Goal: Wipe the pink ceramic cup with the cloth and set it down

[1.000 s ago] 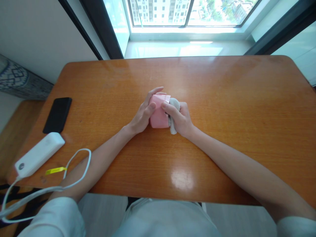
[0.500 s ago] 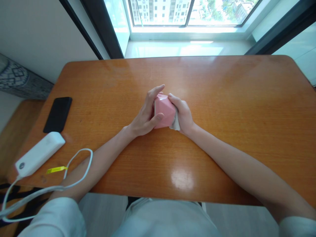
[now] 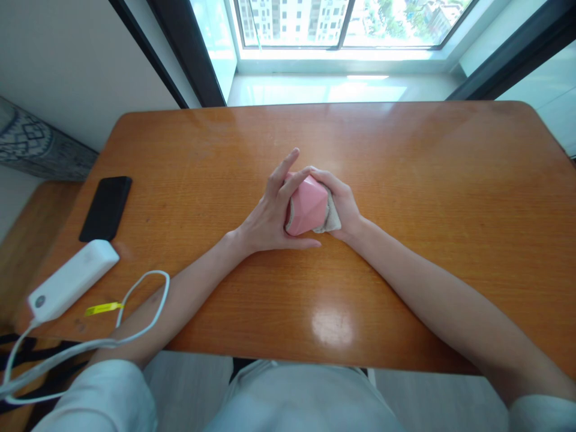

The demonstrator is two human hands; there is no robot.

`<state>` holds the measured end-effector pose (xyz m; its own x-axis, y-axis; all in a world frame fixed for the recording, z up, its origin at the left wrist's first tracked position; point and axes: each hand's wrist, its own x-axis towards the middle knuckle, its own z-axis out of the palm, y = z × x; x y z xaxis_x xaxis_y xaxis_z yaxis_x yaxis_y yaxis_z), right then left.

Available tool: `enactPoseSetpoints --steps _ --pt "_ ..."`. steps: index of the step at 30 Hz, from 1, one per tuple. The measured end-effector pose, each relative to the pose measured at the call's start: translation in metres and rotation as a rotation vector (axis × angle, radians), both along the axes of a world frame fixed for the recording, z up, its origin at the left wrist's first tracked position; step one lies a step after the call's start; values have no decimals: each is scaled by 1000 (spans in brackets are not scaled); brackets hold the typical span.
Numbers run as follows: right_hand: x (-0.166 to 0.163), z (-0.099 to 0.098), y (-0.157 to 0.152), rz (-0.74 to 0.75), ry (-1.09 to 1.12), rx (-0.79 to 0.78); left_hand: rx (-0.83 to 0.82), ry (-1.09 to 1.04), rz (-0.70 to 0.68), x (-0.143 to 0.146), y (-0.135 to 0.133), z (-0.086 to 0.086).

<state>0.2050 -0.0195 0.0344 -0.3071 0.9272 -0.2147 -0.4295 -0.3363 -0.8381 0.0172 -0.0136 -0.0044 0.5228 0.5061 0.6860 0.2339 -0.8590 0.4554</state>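
A pink faceted object (image 3: 308, 207), about palm-sized, is between my two hands above the middle of the table. A curved, pale edge shows on its left side. My right hand (image 3: 341, 201) grips it from the right, with a light grey cloth (image 3: 331, 218) pressed between palm and object. My left hand (image 3: 275, 211) lies along the object's left side with fingers spread. One of its fingers reaches over the top of the object, while the thumb sticks out below it, apart from the surface. The right hand's lower fingers are hidden behind the cloth and object.
The brown wooden table (image 3: 432, 252) has rounded corners. At its left lie a black phone (image 3: 105, 208) and a white power strip (image 3: 73, 281). A white cable (image 3: 148, 327) with a yellow tag (image 3: 103, 309) loops over my left forearm. Beyond the far edge is a window (image 3: 342, 24).
The pink object and my right hand have shifted slightly right. My left fingers have spread, and its thumb has come off the object's front to below it. More of the cloth shows.
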Motion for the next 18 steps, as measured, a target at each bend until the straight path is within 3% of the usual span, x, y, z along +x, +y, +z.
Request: enactPoseSetpoints --steps 9,18 --pt "10 9 9 123 -39 57 -36 112 22 -2 -4 1" --pt "9 8 6 119 -9 8 8 125 11 -4 -1 2"
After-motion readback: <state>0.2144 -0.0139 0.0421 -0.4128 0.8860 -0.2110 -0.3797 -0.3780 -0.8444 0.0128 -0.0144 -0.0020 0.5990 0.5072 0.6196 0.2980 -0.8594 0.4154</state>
